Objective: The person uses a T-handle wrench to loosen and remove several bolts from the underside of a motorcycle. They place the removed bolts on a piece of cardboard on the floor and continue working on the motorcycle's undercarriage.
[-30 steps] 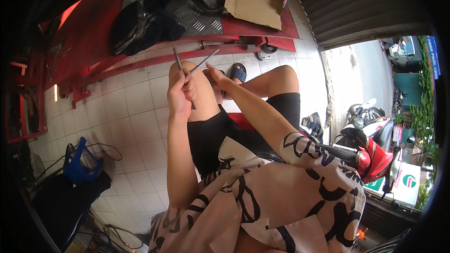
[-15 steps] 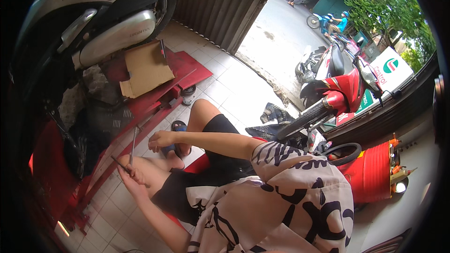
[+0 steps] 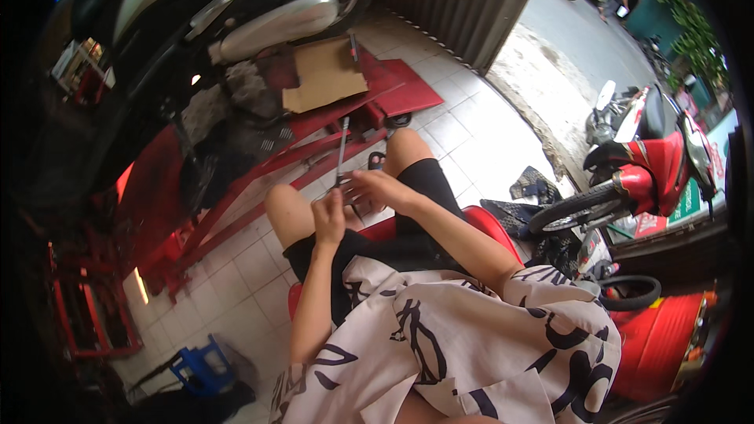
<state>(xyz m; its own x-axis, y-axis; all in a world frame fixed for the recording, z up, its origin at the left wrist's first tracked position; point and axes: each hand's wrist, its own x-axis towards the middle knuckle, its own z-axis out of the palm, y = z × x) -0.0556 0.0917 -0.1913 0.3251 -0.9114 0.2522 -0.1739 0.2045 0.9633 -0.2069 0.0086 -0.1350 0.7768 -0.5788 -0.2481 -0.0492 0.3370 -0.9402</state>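
A T-handle wrench with a long, thin metal shaft (image 3: pixel 342 149) points up and away in front of my knees. My left hand (image 3: pixel 329 218) is closed around its handle, thumb up, and hides most of the grip. My right hand (image 3: pixel 380 190) comes in from the right at the handle end, its fingers stretched and slightly bent against or just beside the left fingertips. Whether it touches the handle cannot be told. Beyond the shaft's far end lies an open cardboard box (image 3: pixel 326 74) on a red motorcycle lift (image 3: pixel 408 90).
A motorcycle with a silver side cover (image 3: pixel 279 25) stands on the lift. At right are a red motorcycle (image 3: pixel 648 177), a loose tyre (image 3: pixel 632 292) and a red drum (image 3: pixel 656 345). A blue plastic stool (image 3: pixel 202 365) stands lower left. A corrugated shutter (image 3: pixel 448 0) borders the street.
The view has swung left, so the scene sits further right. My right hand, apart in the air before, has come to the wrench handle beside my left. The shaft now stands higher, between my knees.
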